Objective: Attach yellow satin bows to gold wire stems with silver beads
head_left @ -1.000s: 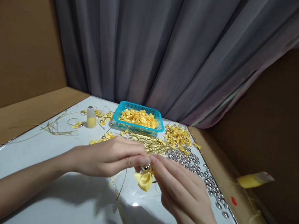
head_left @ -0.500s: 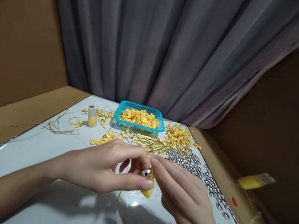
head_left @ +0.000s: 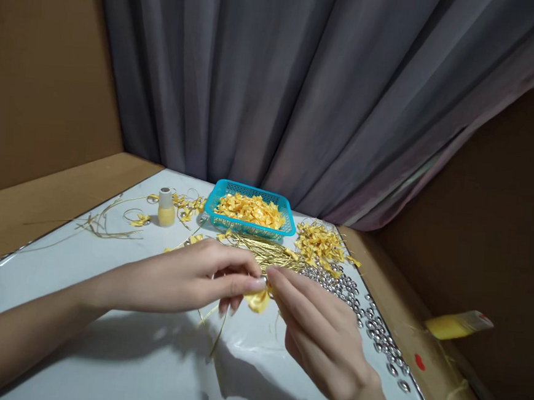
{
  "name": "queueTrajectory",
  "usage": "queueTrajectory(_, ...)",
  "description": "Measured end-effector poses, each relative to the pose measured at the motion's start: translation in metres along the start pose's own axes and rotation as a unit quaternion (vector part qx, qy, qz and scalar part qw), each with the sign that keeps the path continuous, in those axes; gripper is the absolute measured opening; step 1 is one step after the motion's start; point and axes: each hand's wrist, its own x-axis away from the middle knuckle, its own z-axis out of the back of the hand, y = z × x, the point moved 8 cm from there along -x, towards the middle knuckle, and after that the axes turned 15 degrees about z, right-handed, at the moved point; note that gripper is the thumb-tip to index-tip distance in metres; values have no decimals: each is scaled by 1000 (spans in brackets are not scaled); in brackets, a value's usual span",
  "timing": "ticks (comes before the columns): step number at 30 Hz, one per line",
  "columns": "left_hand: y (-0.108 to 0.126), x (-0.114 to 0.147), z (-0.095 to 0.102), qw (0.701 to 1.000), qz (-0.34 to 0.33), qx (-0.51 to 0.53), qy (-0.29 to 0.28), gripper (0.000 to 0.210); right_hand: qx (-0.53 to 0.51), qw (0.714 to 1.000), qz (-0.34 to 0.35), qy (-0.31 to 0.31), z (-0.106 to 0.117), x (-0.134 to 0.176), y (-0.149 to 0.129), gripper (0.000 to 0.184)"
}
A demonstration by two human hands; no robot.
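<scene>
Above the table, my left hand point(head_left: 196, 281) is closed, its thumb and forefinger pinching a yellow ribbon bow point(head_left: 257, 301). Meeting it from the right is my right hand point(head_left: 325, 334), also closed, with its fingertips at the bow's right side. A small bit of silver shows between the fingertips, mostly covered by them. Thin gold cord point(head_left: 219, 335) dangles below my left fingers; whether it is tied to the bow I cannot tell.
Behind my hands lies a bundle of gold cords point(head_left: 267, 252). A blue basket point(head_left: 210, 203) holds yellow bows. More bows point(head_left: 319, 241) and scattered silver beads point(head_left: 334, 285) lie at right. A bottle with yellow contents point(head_left: 166, 210) stands at left, near loose cords point(head_left: 107, 227).
Both hands have risen slightly away from me with the bow. My left thumb has moved over the round silver bead, which showed plainly before and is now mostly hidden.
</scene>
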Motion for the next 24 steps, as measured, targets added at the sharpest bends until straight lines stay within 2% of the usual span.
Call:
queueTrajectory(2,-1,-3,9,995,-6,-38,87,31,19,1000,-14,-14,-6,-1,5,31)
queueTrajectory(4,4,1,13,980,-49,-86,170,32,40,999,-28,-20,-8,0,8,30)
queueTrajectory(7,13,10,4,953,-125,-165,220,32,37,996,-69,-32,-10,3,11,29)
queueTrajectory(10,16,15,-7,936,-164,-210,231,25,6,993,-112,-47,-12,5,13,30)
queueTrajectory(12,16,14,-11,937,-169,-203,229,25,-12,990,-134,-44,-12,5,15,33)
queueTrajectory(19,7,2,-6,962,-108,-135,213,27,-117,961,-248,-16,-7,10,32,27)
queueTrajectory(24,0,-6,-7,974,-80,-106,181,28,-166,935,-308,-53,-4,18,43,23)
